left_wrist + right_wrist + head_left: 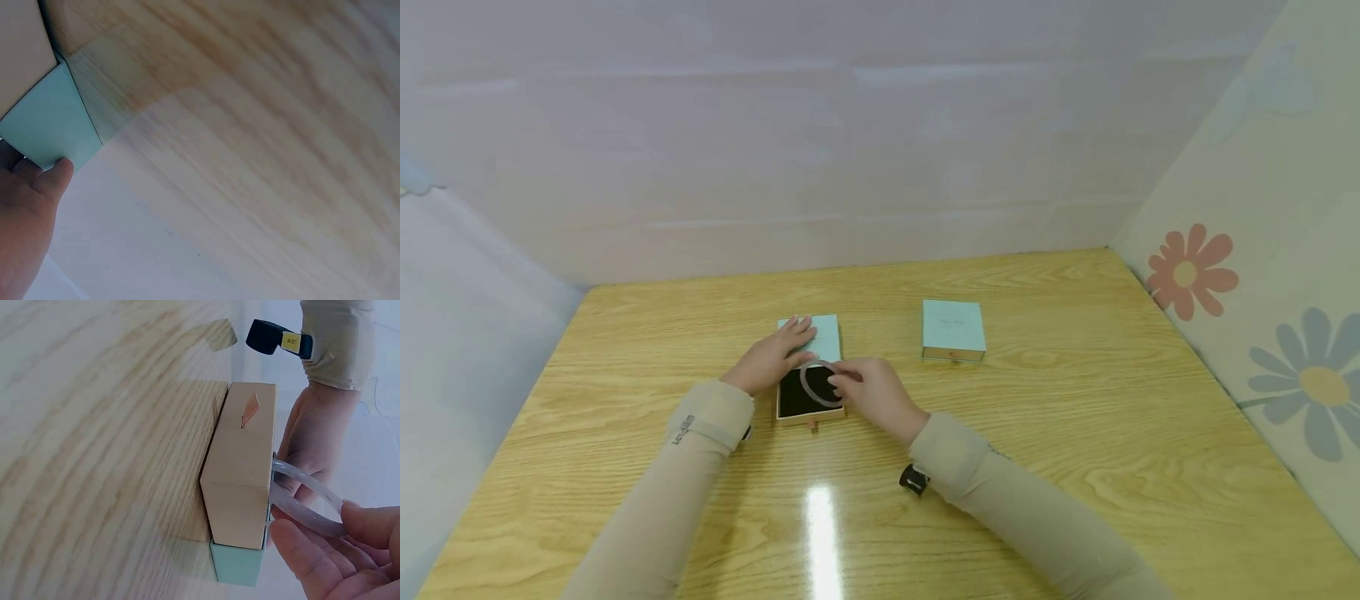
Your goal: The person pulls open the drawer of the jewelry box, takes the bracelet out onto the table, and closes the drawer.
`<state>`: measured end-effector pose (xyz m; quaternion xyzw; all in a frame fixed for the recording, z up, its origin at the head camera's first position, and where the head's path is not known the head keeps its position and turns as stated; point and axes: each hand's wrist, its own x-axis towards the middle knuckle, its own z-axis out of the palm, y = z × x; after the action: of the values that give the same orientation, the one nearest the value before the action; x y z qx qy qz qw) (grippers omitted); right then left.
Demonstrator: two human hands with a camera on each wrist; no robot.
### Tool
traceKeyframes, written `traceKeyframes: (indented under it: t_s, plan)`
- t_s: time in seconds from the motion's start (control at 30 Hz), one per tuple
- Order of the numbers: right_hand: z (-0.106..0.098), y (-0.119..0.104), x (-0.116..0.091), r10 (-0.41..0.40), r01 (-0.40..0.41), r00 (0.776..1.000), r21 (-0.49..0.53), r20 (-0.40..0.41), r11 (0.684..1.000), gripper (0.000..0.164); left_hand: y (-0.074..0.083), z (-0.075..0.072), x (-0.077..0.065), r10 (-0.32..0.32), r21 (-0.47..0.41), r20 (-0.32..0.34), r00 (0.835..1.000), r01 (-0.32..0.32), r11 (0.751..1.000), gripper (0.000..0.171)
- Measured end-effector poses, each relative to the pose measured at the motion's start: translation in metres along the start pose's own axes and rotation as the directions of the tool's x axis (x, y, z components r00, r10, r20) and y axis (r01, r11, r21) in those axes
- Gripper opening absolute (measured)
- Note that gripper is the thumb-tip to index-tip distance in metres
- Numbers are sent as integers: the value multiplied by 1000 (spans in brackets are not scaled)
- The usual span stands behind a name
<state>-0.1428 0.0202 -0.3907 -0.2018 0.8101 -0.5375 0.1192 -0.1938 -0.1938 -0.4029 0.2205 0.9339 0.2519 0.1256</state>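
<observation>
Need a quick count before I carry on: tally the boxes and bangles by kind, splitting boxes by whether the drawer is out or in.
Turquoise box with drawer pulled out: 1
Turquoise box with drawer in: 1
Pale bangle: 1
Total: 3
</observation>
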Motion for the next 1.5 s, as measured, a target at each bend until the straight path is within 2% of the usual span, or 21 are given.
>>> traceKeyframes:
  t_s: [0.17,0.37,0.7,1.03,1.5]
  plan:
    - [-3,3,1,103,-98,995,195,-11,976,31,1,0,0,-11,0,4,1000,11,1000,57]
    - [-8,3,1,152,-139,988,299,-20,944,33,2,0,0,-13,0,0,1000,13,1000,57]
    - [-17,6,-3,255,-226,967,375,-28,899,35,1,0,1,-8,2,-8,1000,8,1000,58]
    - [-27,13,-5,258,-229,966,356,-34,906,36,1,0,0,-16,-6,-9,1000,16,1000,59]
    - [-39,17,-9,288,-243,955,376,-68,894,35,0,0,0,-9,-18,4,1000,9,1000,59]
